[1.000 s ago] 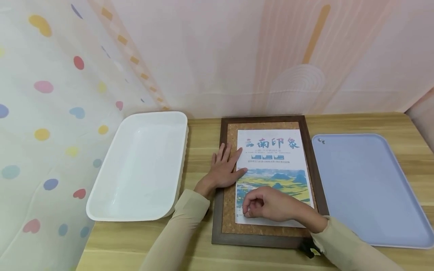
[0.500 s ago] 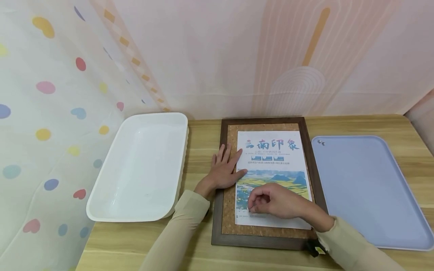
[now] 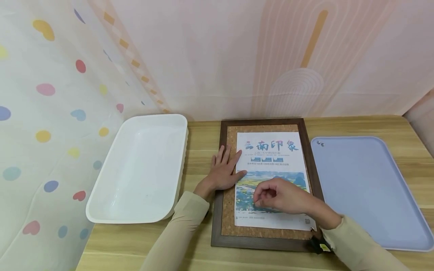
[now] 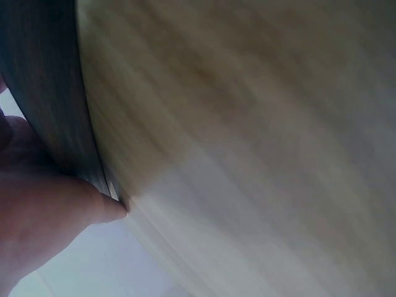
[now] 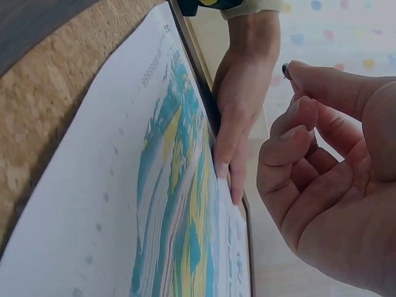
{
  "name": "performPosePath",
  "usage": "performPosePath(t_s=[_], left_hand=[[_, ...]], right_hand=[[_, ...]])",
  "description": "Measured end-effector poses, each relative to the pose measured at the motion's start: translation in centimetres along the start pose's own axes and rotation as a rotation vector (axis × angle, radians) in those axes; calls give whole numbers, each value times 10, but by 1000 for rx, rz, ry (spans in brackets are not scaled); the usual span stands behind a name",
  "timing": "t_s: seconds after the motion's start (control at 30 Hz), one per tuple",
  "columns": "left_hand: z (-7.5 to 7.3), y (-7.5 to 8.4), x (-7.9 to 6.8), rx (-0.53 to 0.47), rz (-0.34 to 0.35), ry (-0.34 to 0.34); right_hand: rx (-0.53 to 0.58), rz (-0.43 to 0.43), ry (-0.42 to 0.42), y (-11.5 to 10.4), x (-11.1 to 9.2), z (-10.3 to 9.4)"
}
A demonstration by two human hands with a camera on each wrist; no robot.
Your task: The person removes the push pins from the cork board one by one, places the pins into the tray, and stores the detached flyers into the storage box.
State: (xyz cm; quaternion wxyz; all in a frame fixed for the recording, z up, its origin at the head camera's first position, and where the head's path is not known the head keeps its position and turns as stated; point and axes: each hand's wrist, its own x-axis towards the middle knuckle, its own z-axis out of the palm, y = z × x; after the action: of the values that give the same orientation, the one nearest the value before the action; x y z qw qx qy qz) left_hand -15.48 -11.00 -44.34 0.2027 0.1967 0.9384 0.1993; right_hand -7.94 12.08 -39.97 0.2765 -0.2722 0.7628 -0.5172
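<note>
A white printed poster (image 3: 268, 150) with a landscape picture lies on a cork board (image 3: 228, 214) in a dark wooden frame (image 3: 217, 226). My left hand (image 3: 222, 174) rests with spread fingers across the frame's left side, its thumb and index finger touching the poster's edge. Over the picture's lower part, my right hand (image 3: 283, 196) pinches a small, dark, shiny thumbtack (image 5: 286, 70) between thumb and index finger; its other fingers are curled. The right wrist view shows that hand (image 5: 334, 167) raised off the paper. The left wrist view catches part of my left hand (image 4: 49, 216) beside the frame.
A deep white basin (image 3: 142, 173) stands left of the board. To the right lies a flat light-blue tray (image 3: 366, 188) with two small silvery round pieces (image 3: 320, 143) at its far left corner. Patterned cloth walls rise behind and left of the wooden table (image 3: 203, 139).
My right hand has moved right and slightly away from me over the poster, uncovering its lower left print. My left hand has stayed in place.
</note>
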Motion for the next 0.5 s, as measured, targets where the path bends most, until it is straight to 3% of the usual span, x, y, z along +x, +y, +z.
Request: performPosePath(t_s=[0.5], left_hand=[[1, 1, 0, 7, -1, 9]], right_hand=[[7, 5, 54, 4, -4, -13]])
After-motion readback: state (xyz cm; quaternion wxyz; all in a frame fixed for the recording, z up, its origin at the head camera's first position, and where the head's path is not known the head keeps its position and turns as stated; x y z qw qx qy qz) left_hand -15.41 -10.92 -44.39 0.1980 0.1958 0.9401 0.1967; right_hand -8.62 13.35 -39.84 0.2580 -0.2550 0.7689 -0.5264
